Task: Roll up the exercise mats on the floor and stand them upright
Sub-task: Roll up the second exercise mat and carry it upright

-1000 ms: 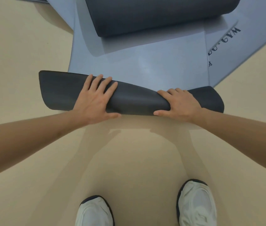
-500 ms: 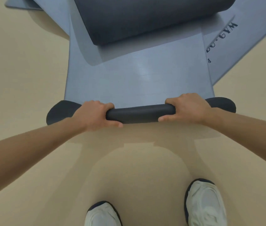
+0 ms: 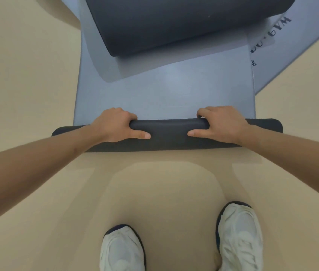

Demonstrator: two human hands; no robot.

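The blue-grey mat (image 3: 164,94) lies flat on the beige floor (image 3: 27,75), stretching from the middle of the view toward 12 o'clock. Its near end is turned over into a thin dark roll (image 3: 168,130) that runs across from 9 to 3 o'clock. The left hand (image 3: 115,126) grips the roll on the 9 o'clock side, fingers curled over the top and thumb stretched along the front. The right hand (image 3: 221,124) grips it the same way on the 3 o'clock side, thumb pointing inward. Both ends of the roll stick out flatter past the wrists. At 12 o'clock a second mat (image 3: 184,22), partly rolled and dark, rests on the first. At 2 o'clock a third mat (image 3: 295,47) with printed letters lies underneath. A left shoe (image 3: 123,249) and a right shoe (image 3: 240,235) stand at 6 and 5 o'clock
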